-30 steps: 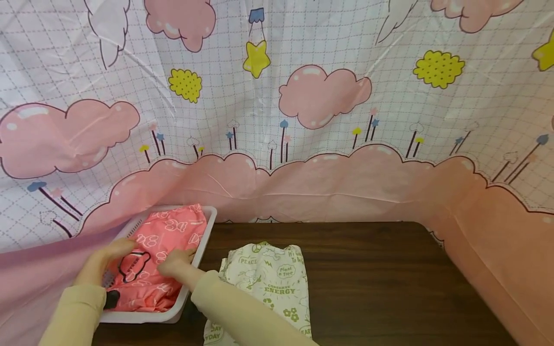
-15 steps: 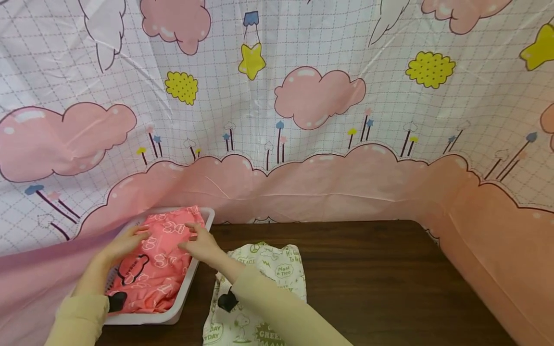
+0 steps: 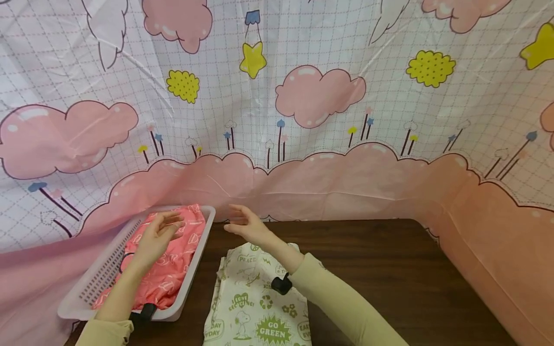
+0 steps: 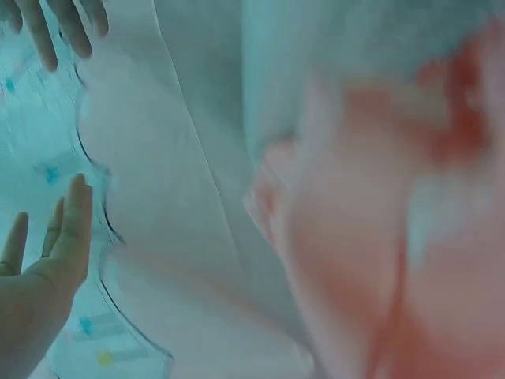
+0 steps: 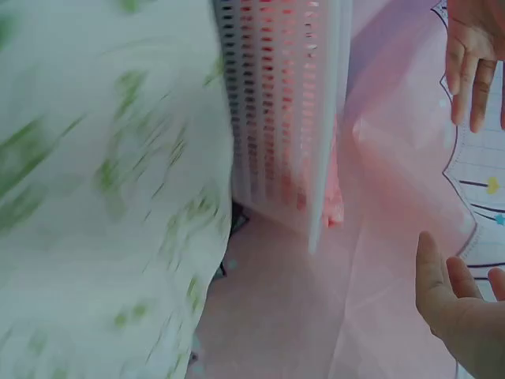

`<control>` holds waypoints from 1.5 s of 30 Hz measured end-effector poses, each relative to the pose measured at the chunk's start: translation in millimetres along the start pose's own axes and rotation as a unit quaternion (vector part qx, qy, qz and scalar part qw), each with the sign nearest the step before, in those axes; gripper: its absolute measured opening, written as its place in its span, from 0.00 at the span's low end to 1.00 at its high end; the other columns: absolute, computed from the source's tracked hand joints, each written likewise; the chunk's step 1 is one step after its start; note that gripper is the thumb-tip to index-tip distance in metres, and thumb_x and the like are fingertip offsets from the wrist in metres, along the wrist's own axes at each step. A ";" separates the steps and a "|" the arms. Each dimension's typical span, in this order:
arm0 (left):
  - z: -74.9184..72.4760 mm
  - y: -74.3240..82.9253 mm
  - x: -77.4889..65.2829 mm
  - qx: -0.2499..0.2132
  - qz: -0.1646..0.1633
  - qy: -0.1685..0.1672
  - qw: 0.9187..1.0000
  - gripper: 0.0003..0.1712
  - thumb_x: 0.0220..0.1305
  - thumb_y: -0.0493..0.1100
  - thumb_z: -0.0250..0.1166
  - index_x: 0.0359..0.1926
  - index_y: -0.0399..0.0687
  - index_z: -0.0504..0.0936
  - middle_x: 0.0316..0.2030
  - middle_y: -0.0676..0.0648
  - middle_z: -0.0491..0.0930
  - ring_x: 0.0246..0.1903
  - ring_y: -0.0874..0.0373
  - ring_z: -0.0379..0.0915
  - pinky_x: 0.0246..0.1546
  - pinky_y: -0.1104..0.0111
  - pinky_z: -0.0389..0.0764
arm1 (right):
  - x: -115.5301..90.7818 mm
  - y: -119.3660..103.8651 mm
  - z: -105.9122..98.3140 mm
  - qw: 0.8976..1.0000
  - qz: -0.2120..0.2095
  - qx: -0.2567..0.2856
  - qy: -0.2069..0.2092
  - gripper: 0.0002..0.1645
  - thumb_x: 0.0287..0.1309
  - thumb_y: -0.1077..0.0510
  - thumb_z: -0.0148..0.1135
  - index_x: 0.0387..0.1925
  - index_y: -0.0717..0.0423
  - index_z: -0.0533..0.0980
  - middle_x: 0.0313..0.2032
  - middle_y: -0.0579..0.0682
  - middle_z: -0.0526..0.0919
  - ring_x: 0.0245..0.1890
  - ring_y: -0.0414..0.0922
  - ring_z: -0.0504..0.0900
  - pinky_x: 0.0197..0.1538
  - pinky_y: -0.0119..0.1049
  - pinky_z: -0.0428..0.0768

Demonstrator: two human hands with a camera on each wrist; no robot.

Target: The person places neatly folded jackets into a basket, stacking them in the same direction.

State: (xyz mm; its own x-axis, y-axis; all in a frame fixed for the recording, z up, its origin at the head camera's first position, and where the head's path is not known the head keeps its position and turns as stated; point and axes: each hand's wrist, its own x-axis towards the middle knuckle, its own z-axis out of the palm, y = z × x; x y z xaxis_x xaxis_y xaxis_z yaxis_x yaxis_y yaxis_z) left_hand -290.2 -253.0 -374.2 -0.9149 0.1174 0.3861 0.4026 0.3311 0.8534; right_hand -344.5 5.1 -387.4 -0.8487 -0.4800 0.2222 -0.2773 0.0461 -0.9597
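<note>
A coral-pink folded garment with white line drawings lies in a white plastic basket at the left. My left hand hovers above it with relaxed, slightly bent fingers and holds nothing. To the right of the basket my right hand is raised above the dark table, its fingers loosely extended. Beneath the right forearm lies a folded cream garment with green print, including "GO GREEN". The left wrist view has my left hand at its left edge; the right wrist view has my right hand at lower right.
The dark wooden table stretches right of the cream garment. A patterned cloth curtain with pink clouds surrounds the table's back and sides. The basket's slotted side wall faces the cream garment. Black wrist straps are on both arms.
Both hands have come off the pink garment and moved right. My right hand has left the basket area; my left hand stays above it. The garments look unmoved.
</note>
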 end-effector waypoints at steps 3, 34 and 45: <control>18.4 4.4 -4.3 -0.034 0.028 -0.011 0.999 0.21 0.74 0.32 0.50 0.63 0.25 0.63 0.54 0.32 0.71 0.47 0.74 0.75 0.45 0.74 0.80 | -16.7 1.5 -19.6 1.000 -0.005 -0.007 -0.014 0.37 0.64 0.61 0.61 0.72 0.56 0.59 0.66 0.63 0.66 0.63 0.60 0.70 0.56 0.45 0.78; 110.3 -60.6 -89.7 0.037 -0.126 -0.083 0.988 0.27 0.63 0.46 0.67 0.62 0.47 0.75 0.63 0.36 0.67 0.67 0.34 0.54 0.57 0.33 0.62 | -158.7 66.3 -90.0 0.994 0.094 -0.055 0.007 0.46 0.59 0.58 0.67 0.72 0.59 0.53 0.62 0.69 0.59 0.62 0.67 0.61 0.53 0.54 0.75; 104.4 -84.0 -90.6 -0.021 -0.248 -0.121 0.961 0.35 0.64 0.53 0.66 0.68 0.48 0.67 0.66 0.23 0.57 0.49 0.40 0.77 0.38 0.54 0.81 | -172.8 81.5 -88.4 0.983 0.180 -0.021 0.016 0.48 0.57 0.58 0.66 0.73 0.58 0.51 0.64 0.74 0.50 0.60 0.70 0.63 0.50 0.56 0.76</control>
State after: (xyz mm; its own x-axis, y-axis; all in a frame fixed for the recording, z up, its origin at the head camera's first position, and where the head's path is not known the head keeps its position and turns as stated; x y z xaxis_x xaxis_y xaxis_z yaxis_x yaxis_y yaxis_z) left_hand -243.9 -193.7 -517.4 -0.9722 0.1711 -0.1601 -0.0881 0.3659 0.9265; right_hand -260.2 169.3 -488.8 -0.9085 -0.3990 -0.1239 0.0250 0.2442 -0.9694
